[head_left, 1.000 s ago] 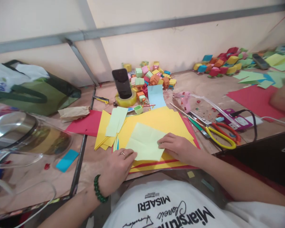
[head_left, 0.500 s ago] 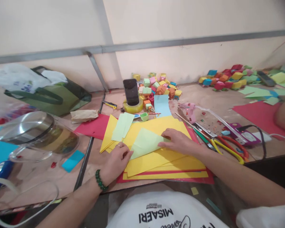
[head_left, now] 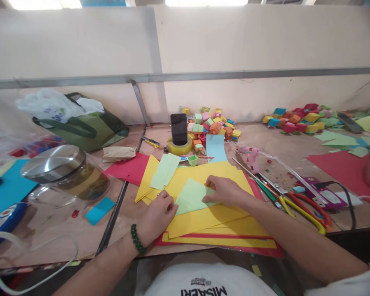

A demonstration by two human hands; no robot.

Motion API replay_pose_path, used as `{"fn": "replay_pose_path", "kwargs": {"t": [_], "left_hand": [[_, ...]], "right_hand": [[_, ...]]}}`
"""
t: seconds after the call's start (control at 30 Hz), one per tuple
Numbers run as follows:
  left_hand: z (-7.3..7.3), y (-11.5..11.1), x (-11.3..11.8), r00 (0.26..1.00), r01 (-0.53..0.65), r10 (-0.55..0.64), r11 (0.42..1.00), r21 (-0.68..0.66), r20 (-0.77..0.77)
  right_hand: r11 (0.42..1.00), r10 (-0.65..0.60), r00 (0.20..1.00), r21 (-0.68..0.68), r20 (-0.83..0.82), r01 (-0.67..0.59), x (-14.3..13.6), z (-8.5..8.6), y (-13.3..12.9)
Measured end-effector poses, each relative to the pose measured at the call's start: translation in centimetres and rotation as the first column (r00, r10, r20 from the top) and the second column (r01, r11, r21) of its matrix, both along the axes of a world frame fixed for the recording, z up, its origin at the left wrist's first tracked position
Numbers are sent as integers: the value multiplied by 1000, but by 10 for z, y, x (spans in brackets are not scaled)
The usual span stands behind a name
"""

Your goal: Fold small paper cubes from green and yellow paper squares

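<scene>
A light green sheet of paper [head_left: 189, 196] lies over a stack of yellow sheets [head_left: 200, 224]. At its lower left edge is my left hand [head_left: 160, 211], fingers curled in and thumb against the paper's corner. My right hand [head_left: 225, 191] pinches the opposite edge between thumb and bent fingers, which hide that end. Several smaller light green pieces [head_left: 165, 170] rest on the yellow paper just beyond my left hand. Red sheets [head_left: 274, 250] show from under the stack.
A phone [head_left: 179, 129] stands in a tape roll [head_left: 180, 147] before a heap of paper cubes [head_left: 214, 128]. To the right lie scissors [head_left: 274, 183], a pink glue gun [head_left: 251, 158] and a purple device [head_left: 327, 197]. A lidded glass jar [head_left: 92, 183] and green bag [head_left: 107, 131] are left.
The camera view has tilted up, showing more wall. Both hands stay at the light green sheet, with only a slight shift of the right fingers.
</scene>
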State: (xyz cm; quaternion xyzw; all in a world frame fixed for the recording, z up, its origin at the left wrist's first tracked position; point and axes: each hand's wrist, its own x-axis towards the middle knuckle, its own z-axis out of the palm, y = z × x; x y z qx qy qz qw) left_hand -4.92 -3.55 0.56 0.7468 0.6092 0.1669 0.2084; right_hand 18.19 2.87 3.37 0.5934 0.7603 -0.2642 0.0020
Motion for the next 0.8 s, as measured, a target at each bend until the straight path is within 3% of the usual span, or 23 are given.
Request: {"fn": "replay_pose_path", "kwargs": {"t": [0.13, 0.27, 0.43, 0.53, 0.7, 0.8], "left_hand": [[6, -4, -3, 996, 47, -49, 999, -19, -81], [5, 5, -10, 982, 94, -93, 996, -5, -162], [-3, 40, -2, 987, 141, -135, 988, -57, 90], [-1, 57, 12, 957, 111, -72, 986, -125, 282], [2, 67, 23, 898, 193, -109, 968, -160, 426], [1, 66, 24, 852, 244, -135, 957, -156, 505]], "right_hand": [[998, 44, 999, 42, -19, -43, -1, 0, -3], [999, 36, 999, -12, -39, -36, 0, 2, -8], [998, 61, 989, 2, -134, -62, 0, 1, -12], [998, 57, 986, 34, -160, -52, -1, 1, -15], [983, 98, 964, 178, -247, -54, 1, -6, -14], [969, 108, 914, 247, -390, -10, 4, -14, -8]]}}
